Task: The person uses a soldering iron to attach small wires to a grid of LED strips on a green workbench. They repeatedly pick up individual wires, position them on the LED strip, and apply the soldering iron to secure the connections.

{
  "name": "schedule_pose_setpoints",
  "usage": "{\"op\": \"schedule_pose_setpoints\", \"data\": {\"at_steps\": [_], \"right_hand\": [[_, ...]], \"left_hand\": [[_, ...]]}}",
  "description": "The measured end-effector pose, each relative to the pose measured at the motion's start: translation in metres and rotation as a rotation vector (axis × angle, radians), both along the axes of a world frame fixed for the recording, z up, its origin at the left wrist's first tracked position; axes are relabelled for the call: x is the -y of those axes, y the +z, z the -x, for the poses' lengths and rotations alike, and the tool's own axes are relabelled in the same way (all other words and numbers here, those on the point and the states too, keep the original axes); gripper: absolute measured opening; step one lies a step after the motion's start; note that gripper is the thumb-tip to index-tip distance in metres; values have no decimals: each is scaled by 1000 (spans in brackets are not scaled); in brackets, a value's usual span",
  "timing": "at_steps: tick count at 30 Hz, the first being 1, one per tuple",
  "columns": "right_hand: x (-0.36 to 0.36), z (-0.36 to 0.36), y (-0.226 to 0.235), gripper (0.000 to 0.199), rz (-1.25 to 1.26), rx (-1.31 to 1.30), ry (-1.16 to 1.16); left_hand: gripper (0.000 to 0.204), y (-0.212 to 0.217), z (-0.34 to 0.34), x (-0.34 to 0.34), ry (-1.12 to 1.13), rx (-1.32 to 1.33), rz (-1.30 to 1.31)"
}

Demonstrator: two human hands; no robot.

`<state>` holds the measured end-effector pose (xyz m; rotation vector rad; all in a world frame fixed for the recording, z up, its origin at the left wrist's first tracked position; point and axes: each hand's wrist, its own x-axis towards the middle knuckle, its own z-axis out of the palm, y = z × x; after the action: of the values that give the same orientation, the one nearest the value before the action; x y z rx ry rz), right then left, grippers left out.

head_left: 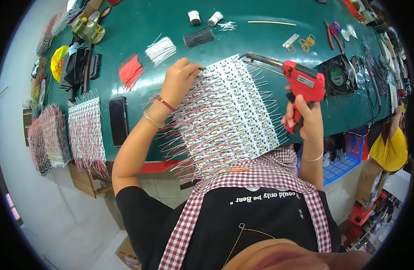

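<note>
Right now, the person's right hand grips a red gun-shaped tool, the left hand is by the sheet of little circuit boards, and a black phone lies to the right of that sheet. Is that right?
Not quite: the black phone lies to the left of the sheet of little circuit boards, as the head view shows. The right hand does grip the red gun-shaped tool, with the left hand by the sheet.

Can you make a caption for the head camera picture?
Left hand by a white, wire-fringed circuit-board panel, right hand gripping a red-and-black, pistol-shaped soldering tool.
</note>
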<state>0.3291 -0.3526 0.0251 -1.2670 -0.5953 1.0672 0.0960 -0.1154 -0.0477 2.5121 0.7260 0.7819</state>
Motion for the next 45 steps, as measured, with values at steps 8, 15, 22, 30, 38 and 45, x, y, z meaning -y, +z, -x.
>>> {"op": "schedule_pose_setpoints", "data": {"at_steps": [8, 15, 22, 30, 38, 45], "right_hand": [[-32, 14, -12, 34, 120, 76, 35], [-43, 28, -23, 22, 247, 203, 41], [-43, 32, -29, 22, 296, 234, 65], [-42, 38, -24, 18, 262, 296, 33], [-42, 38, -26, 21, 337, 315, 58], [-41, 43, -25, 17, 252, 309, -9]], "left_hand": [[23, -9, -27, -9, -197, 4, -221], [26, -19, -30, -16, -241, 0, -210], [27, -23, -29, -16, -255, -34, -200], [29, -22, -30, -16, -266, -34, -222], [28, -20, -30, -14, -265, -23, -236], [26, -21, -30, -13, -273, -15, -251]]}}
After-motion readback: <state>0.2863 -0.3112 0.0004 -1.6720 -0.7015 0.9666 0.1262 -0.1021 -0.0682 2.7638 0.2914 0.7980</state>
